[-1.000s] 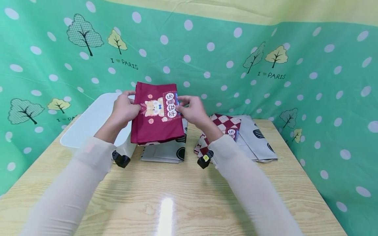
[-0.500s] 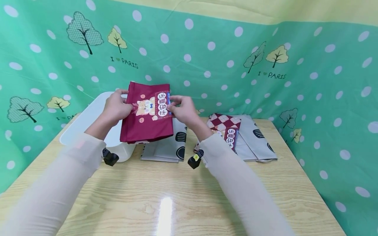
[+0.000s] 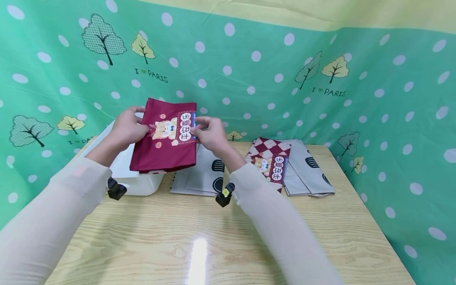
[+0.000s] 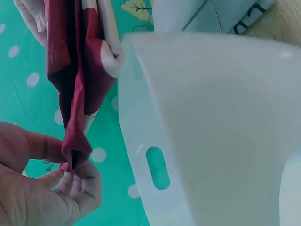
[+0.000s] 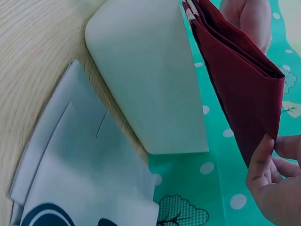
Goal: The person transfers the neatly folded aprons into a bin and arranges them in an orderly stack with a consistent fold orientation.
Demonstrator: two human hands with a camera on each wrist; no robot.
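Note:
A folded dark-red apron-like cloth (image 3: 160,154) with a cartoon animal print and a white-lettered label hangs in the air between both hands. My left hand (image 3: 129,127) pinches its left edge, thumb in front and fingers behind. At the opposite edge, beside the label, my right hand (image 3: 211,133) pinches it the same way. In the left wrist view the left hand (image 4: 51,183) grips one folded corner, and several layers show above it. Behind and below the cloth stands a white plastic bin (image 3: 142,184), partly covered by it; a slot handle shows in its wall.
A folded grey cloth (image 3: 196,178) with black prints lies right of the bin. Further right, a red-and-white checked folded cloth (image 3: 270,152) overlaps another grey folded cloth (image 3: 310,168). A green dotted curtain (image 3: 228,87) hangs behind the wooden table (image 3: 160,245).
Both hands have carried the dark-red cloth leftward, so it now overlaps the bin more. More of the grey cloth and the checked cloth has come into view.

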